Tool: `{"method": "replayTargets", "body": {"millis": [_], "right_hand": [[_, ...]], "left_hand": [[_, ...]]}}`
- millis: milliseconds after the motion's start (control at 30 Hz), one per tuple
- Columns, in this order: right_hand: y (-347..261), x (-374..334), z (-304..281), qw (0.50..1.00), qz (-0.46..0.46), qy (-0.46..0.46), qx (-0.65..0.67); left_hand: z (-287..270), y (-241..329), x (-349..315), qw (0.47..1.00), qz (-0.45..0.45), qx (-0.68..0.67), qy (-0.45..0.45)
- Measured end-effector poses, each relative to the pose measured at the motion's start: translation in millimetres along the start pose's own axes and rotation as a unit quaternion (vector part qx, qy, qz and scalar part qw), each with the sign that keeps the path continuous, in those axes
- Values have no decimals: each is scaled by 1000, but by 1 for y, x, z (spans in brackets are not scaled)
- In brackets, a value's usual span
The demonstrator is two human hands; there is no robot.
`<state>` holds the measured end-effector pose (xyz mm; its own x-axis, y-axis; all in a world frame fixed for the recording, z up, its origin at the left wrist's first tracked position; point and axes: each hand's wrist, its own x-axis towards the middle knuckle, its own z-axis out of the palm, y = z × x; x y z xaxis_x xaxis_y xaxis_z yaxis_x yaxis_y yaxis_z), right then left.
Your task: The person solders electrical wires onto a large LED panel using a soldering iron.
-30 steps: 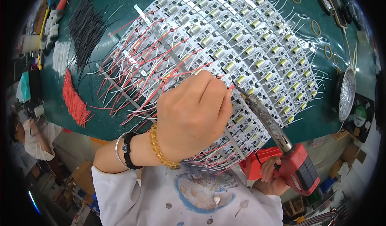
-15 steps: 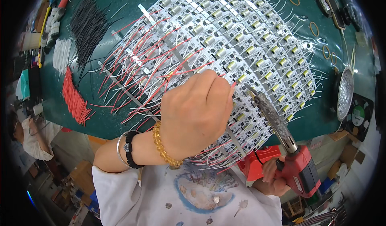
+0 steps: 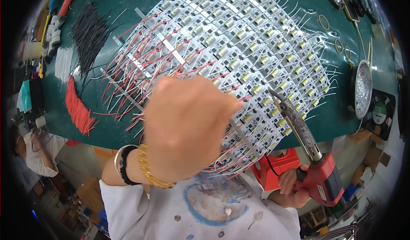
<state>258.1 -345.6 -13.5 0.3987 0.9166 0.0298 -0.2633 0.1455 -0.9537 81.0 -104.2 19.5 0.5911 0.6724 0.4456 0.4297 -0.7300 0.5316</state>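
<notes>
A sheet of white circuit boards (image 3: 252, 48) with many small yellow-and-silver cylindrical parts lies on the green table. Red and white wires (image 3: 141, 65) stick out over its left side. My left hand (image 3: 185, 125) is closed above the near left part of the boards, blurred by motion. A short piece of red wire (image 3: 244, 98) shows at its fingertips. My right hand (image 3: 294, 189) grips a red and black soldering gun (image 3: 321, 178). The gun's tip (image 3: 273, 96) points up and left, over the right part of the boards and apart from my left hand.
Bundles of black wires (image 3: 89, 33), white wires (image 3: 64, 64) and red wires (image 3: 78, 107) lie at the left. A round metal dish (image 3: 363, 90) stands at the right beside a black fan (image 3: 380, 112). Rubber bands (image 3: 323, 22) lie near it. Another person (image 3: 40, 154) is at far left.
My left hand has moved left and slightly down, away from the soldering gun's tip. The gun has shifted only slightly. The whole view has shifted a little.
</notes>
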Motion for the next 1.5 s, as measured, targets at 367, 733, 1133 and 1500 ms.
{"method": "replayTargets", "body": {"millis": [367, 733, 1133, 1500], "right_hand": [[11, -40, -26, 993, 106, 10, 45], [2, -45, -41, 982, 188, -7, -17], [3, -12, -4, 999, 7, -21, -24], [0, -22, -3, 998, -3, 38, -55]], "left_hand": [[27, 5, -4, 996, -16, -14, -84], [28, 4, -7, 996, 6, 19, -89], [29, 4, -5, 997, 11, 5, -83], [26, 9, -5, 1000, 23, 8, 13]]}}
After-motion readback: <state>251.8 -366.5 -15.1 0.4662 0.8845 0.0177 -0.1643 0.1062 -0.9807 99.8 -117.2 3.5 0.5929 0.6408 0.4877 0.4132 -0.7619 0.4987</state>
